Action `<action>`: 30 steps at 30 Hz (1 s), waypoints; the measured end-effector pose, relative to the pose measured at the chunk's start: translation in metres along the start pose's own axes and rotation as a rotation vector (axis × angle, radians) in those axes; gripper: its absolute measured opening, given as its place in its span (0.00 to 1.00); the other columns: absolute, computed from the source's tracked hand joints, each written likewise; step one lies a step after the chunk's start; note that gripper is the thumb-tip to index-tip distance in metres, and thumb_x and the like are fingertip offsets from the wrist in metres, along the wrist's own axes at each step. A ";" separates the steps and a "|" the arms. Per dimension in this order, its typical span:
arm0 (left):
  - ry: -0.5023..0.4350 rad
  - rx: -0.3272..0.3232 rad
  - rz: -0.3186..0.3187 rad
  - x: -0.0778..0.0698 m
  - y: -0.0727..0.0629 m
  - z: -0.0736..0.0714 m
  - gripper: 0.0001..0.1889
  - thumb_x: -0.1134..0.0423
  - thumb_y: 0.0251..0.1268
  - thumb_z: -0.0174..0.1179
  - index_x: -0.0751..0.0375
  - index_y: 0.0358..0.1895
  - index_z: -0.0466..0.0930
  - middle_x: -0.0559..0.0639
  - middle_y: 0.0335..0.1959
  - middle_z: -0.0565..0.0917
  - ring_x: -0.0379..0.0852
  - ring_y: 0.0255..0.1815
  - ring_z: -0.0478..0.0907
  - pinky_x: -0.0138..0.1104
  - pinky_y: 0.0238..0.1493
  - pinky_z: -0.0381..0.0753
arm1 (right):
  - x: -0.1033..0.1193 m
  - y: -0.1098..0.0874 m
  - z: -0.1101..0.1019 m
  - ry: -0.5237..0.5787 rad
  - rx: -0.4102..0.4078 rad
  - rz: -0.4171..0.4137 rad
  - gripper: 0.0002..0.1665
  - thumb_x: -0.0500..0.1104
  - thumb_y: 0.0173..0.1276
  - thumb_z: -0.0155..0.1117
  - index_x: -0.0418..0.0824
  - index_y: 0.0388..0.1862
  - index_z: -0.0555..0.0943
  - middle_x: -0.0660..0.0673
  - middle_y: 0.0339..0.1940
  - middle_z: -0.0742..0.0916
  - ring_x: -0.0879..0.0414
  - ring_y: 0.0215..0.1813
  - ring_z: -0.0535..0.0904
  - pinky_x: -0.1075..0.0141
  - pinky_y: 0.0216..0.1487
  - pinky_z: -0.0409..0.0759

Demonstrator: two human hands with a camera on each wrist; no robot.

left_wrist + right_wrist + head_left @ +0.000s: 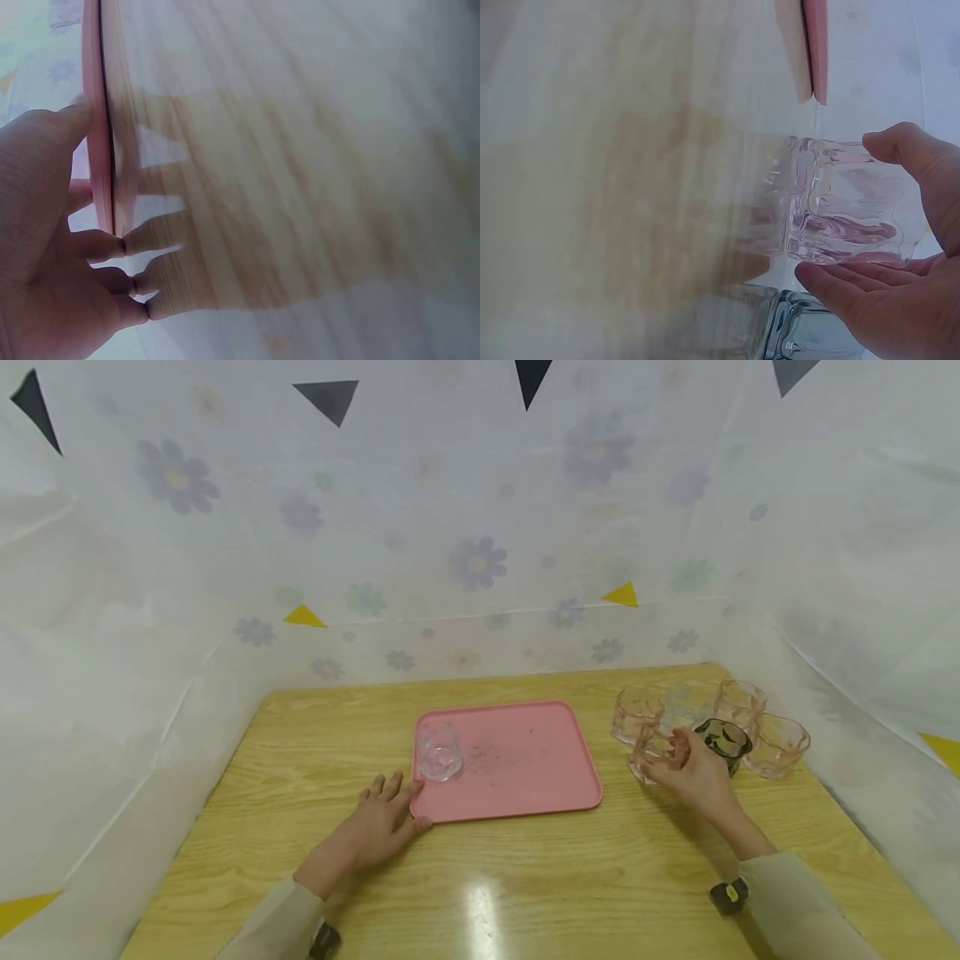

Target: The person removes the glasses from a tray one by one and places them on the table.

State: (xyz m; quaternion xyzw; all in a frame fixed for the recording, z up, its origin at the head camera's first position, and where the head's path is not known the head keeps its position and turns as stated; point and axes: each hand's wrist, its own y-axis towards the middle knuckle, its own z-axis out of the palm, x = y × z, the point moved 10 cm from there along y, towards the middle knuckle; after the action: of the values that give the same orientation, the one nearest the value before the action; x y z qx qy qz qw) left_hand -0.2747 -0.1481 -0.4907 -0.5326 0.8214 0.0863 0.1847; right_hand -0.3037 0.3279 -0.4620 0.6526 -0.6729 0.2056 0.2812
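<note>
My right hand (697, 774) grips a pale pink glass (855, 202) between thumb and fingers. In the right wrist view the glass's thick base is close to the tabletop. Beside this hand stands a dark grey-green glass (724, 739). At the near left corner of a pink tray (517, 768) rests my left hand (377, 823), fingers spread. Its thumb lies along the tray's edge in the left wrist view, and the other fingertips touch the table. A clear glass (440, 762) stands upright on the tray's left side.
Around the right hand are more glasses: a pink one (636, 714) at the back left, a clear one (686, 702) behind, and pink ones (776, 747) to the right. The wooden table (517, 868) meets pale flowered sheeting (420, 647) at its back.
</note>
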 end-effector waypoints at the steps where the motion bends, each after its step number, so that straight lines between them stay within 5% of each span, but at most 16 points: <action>1: -0.001 0.002 -0.001 0.000 0.000 0.000 0.38 0.39 0.81 0.52 0.60 0.83 0.62 0.79 0.81 0.57 0.84 0.81 0.49 0.75 0.78 0.51 | -0.001 0.000 -0.001 -0.008 -0.006 0.001 0.58 0.59 0.68 0.75 0.25 0.79 0.60 0.23 0.56 0.85 0.35 0.50 0.85 0.49 0.42 0.86; 11: -0.014 0.003 -0.011 -0.001 -0.001 -0.001 0.38 0.40 0.81 0.53 0.60 0.83 0.62 0.79 0.81 0.56 0.84 0.81 0.48 0.75 0.78 0.51 | 0.003 -0.001 -0.007 -0.030 -0.032 -0.028 0.61 0.58 0.68 0.76 0.24 0.82 0.56 0.42 0.31 0.83 0.54 0.28 0.75 0.63 0.28 0.73; 19: -0.012 0.010 -0.014 0.000 -0.001 0.000 0.39 0.39 0.81 0.52 0.59 0.83 0.61 0.78 0.82 0.56 0.83 0.82 0.48 0.76 0.77 0.51 | 0.025 -0.007 -0.021 -0.041 -0.102 -0.102 0.55 0.53 0.71 0.75 0.25 0.81 0.58 0.36 0.34 0.84 0.59 0.17 0.68 0.65 0.17 0.67; 24: -0.011 0.009 -0.009 0.000 -0.001 0.000 0.39 0.39 0.81 0.52 0.59 0.83 0.61 0.78 0.82 0.55 0.83 0.82 0.47 0.75 0.78 0.50 | 0.044 -0.009 -0.029 -0.057 -0.154 -0.157 0.50 0.51 0.70 0.76 0.27 0.79 0.63 0.34 0.27 0.84 0.60 0.13 0.64 0.67 0.14 0.62; 26: -0.013 0.010 -0.009 0.000 -0.001 0.000 0.38 0.39 0.81 0.52 0.59 0.83 0.61 0.78 0.82 0.55 0.83 0.82 0.47 0.75 0.78 0.50 | 0.050 -0.008 -0.028 -0.046 -0.156 -0.158 0.49 0.52 0.70 0.76 0.30 0.80 0.65 0.30 0.32 0.88 0.55 0.12 0.64 0.66 0.13 0.62; 27: -0.013 0.010 -0.008 -0.001 -0.001 0.000 0.38 0.39 0.81 0.52 0.59 0.83 0.61 0.78 0.82 0.55 0.83 0.82 0.47 0.75 0.78 0.50 | 0.053 -0.008 -0.027 -0.032 -0.153 -0.159 0.48 0.53 0.71 0.75 0.31 0.80 0.66 0.27 0.39 0.89 0.50 0.15 0.71 0.64 0.14 0.67; 30: -0.011 0.009 -0.009 -0.001 -0.001 -0.001 0.39 0.39 0.81 0.52 0.59 0.83 0.61 0.78 0.82 0.56 0.84 0.82 0.48 0.75 0.78 0.51 | 0.064 -0.006 -0.020 0.045 -0.136 -0.173 0.46 0.54 0.72 0.74 0.34 0.80 0.68 0.25 0.63 0.84 0.34 0.38 0.86 0.52 0.29 0.86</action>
State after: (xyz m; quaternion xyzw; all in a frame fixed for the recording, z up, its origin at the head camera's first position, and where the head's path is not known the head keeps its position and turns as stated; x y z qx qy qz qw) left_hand -0.2738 -0.1484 -0.4891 -0.5351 0.8183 0.0845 0.1920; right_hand -0.2952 0.2910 -0.4060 0.6828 -0.6201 0.1494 0.3565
